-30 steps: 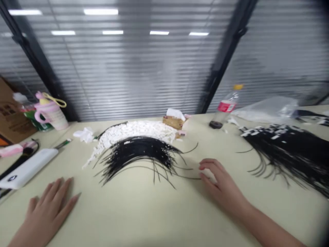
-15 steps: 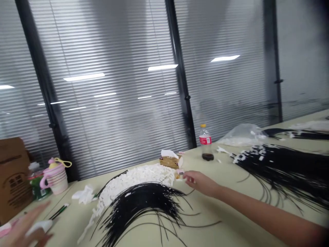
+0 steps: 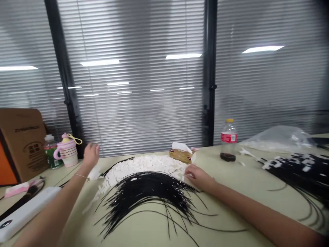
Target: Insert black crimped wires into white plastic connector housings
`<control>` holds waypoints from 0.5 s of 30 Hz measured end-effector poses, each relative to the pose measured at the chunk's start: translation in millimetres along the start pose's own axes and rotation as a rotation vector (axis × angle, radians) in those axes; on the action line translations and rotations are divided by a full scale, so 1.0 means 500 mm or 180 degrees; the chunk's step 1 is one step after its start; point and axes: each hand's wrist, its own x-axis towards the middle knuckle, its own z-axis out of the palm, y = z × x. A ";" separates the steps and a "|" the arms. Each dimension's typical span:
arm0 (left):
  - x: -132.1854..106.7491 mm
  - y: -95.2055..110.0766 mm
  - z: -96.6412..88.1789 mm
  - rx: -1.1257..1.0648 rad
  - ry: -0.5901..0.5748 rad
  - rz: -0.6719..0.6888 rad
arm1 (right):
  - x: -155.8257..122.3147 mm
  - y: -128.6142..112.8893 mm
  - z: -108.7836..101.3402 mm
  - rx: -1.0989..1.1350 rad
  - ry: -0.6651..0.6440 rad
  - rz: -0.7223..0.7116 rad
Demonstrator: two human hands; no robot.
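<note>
Thin black flexible strands (image 3: pixel 146 195), fanned in a dense arc, loose ends splaying toward the person, small white pieces (image 3: pixel 144 166) heaped in a curved band just behind, on a pale tabletop (image 3: pixel 244 181)

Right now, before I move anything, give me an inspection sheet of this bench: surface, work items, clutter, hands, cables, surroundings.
surface: pale table
job's things: fan of black strands overlapping a heap of small white pieces; second black bunch at right
clutter: tissue box, bottle with dark liquid, pink cup, power bank, plastic bag
hands: left hand raised near the heap's left end; right hand at the heap's edge, any hold unclear
cables: black cord by the power bank
surroundings: slatted blinds, dark posts, cardboard box
</note>
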 end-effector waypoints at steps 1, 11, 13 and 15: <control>-0.009 0.018 0.033 0.0030 -0.0107 -0.0049 | -0.002 0.003 0.006 -0.0025 0.0074 -0.0038; -0.091 0.037 0.110 0.0145 -0.2080 -0.0208 | -0.019 0.003 0.019 0.0007 0.0184 -0.0294; -0.089 0.028 0.100 0.0186 -0.2271 -0.0235 | -0.018 0.001 0.017 0.0018 0.0221 -0.0370; -0.084 0.025 0.094 0.0225 -0.2400 -0.0259 | -0.017 -0.001 0.016 0.0015 0.0260 -0.0419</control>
